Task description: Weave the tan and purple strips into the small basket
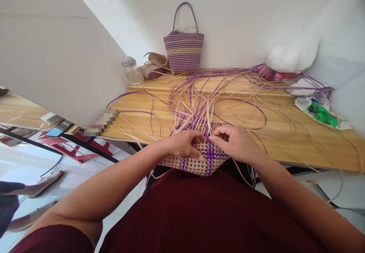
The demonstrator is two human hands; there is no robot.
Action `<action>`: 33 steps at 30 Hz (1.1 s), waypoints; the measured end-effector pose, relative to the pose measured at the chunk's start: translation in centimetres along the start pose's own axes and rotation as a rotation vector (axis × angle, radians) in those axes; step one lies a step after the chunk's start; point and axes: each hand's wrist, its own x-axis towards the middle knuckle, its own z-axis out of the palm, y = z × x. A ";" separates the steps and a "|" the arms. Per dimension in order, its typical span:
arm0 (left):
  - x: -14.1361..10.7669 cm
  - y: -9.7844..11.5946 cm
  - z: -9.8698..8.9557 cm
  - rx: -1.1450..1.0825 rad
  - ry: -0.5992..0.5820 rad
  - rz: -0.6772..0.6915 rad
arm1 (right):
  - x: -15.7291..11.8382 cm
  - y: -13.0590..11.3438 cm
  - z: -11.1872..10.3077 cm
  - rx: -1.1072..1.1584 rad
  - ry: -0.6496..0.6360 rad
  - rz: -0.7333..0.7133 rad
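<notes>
A partly woven basket [196,162] in beige and purple rests at the table's front edge, against my body. Long loose strands [196,110] fan out from its far rim over the wood. My left hand [186,143] grips the basket's wall, thumb on the near face and fingers behind the rim. At the right of the same rim, my right hand [235,140] has thumb and forefinger pinched together by a purple strand [207,134]. The fingertips partly cover what lies between them.
A finished purple and beige bag [184,51] stands against the wall, beside small woven pieces [154,66] and a clear bottle [132,70]. White plastic bags [293,53] and green items [325,115] lie at the right. A grey panel borders the left; another person's feet [47,182] show below.
</notes>
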 end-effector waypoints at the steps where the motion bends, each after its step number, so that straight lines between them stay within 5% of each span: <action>1: -0.2 0.4 0.4 0.067 0.065 0.015 | 0.1 0.1 0.0 0.014 -0.005 0.024; 3: -0.9 1.3 1.2 0.244 0.267 0.097 | 0.2 0.5 0.0 0.066 -0.024 0.072; 5: -1.5 1.8 1.7 0.309 0.330 0.165 | 0.4 0.7 -0.1 0.124 -0.045 0.101; 8: -0.8 1.6 1.0 0.114 0.230 0.066 | 0.5 0.7 -0.1 0.140 -0.045 0.096; 11: 1.6 0.8 -0.1 -0.212 -0.009 -0.064 | 0.8 0.6 -0.1 0.110 -0.030 0.101; 14: 3.3 0.2 0.1 -0.359 0.007 -0.061 | 1.1 0.9 0.1 0.084 0.013 0.157; 17: 3.2 -0.1 1.5 -0.509 0.147 0.005 | 1.3 1.7 0.5 0.049 0.086 0.190; 21: 1.8 -0.5 2.8 -0.533 0.230 0.037 | 1.1 1.9 0.9 0.099 0.153 0.026; 26: 1.6 -0.7 2.8 -0.484 0.244 0.004 | 0.9 1.4 0.5 0.007 -0.002 -0.137; 30: 1.9 -1.0 3.2 -0.426 0.285 -0.005 | 1.2 1.4 0.1 -0.007 -0.083 -0.061; 33: 1.9 -1.1 3.6 -0.449 0.319 0.056 | 1.3 1.8 -0.1 0.209 -0.164 -0.002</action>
